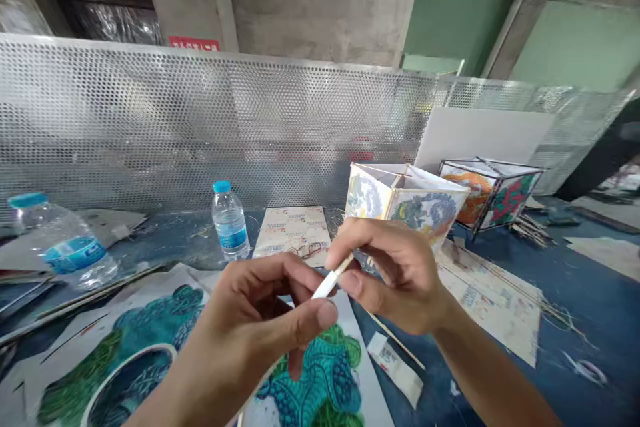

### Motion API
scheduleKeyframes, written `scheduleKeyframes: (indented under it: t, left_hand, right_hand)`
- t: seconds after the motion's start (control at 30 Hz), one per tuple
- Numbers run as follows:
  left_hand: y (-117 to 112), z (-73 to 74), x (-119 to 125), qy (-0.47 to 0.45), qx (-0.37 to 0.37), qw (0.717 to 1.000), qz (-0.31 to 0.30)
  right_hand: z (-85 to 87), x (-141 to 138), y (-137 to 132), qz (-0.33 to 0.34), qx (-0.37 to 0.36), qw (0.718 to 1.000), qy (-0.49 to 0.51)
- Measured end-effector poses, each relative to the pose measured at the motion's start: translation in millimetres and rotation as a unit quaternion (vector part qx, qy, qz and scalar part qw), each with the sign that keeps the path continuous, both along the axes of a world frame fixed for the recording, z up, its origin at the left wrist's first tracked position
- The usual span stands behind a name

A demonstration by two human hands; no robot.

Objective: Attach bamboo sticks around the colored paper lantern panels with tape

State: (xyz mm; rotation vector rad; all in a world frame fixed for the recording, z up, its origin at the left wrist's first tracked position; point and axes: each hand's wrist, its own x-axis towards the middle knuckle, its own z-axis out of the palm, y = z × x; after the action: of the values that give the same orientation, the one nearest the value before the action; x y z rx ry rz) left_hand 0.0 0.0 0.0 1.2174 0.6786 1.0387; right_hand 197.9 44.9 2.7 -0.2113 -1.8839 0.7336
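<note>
My left hand is closed, its thumb and fingers pinching a short white strip that looks like paper or tape. The strip lies along the end of a thin pale wooden stick. My right hand pinches that stick's upper end between thumb and forefinger. Both hands are in the air, almost touching, over a sheet with a teal and green painting. How far the stick runs behind my left fingers is hidden.
Two water bottles stand left of centre and far left. Paper-sided lanterns are at right, near printed boards and scissors. A white ring lies on another painting. A perforated metal screen lines the back.
</note>
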Motion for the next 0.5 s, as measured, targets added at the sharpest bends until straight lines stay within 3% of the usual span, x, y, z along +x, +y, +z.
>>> scheduleKeyframes:
  t: [0.13,0.37,0.43,0.5]
  left_hand:
    - [-2.1,0.3,-0.8,0.001,0.012,1.0,-0.004]
    - [-4.0,5.6,-5.9,0.096,0.097,0.99,0.029]
    - [-4.4,7.5,-7.0,0.139,0.168,0.973,0.08]
    - [-6.3,7.9,-8.0,0.193,0.286,0.922,0.173]
  right_hand:
    - [1.8,-1.0,-5.3,-0.028,0.01,1.0,-0.006]
    - [3.9,2.6,-3.5,-0.034,0.049,0.998,0.002]
    - [4.0,3.0,-4.9,-0.062,0.058,0.996,-0.006]
    - [4.0,3.2,-7.9,-0.1,0.077,0.992,-0.016]
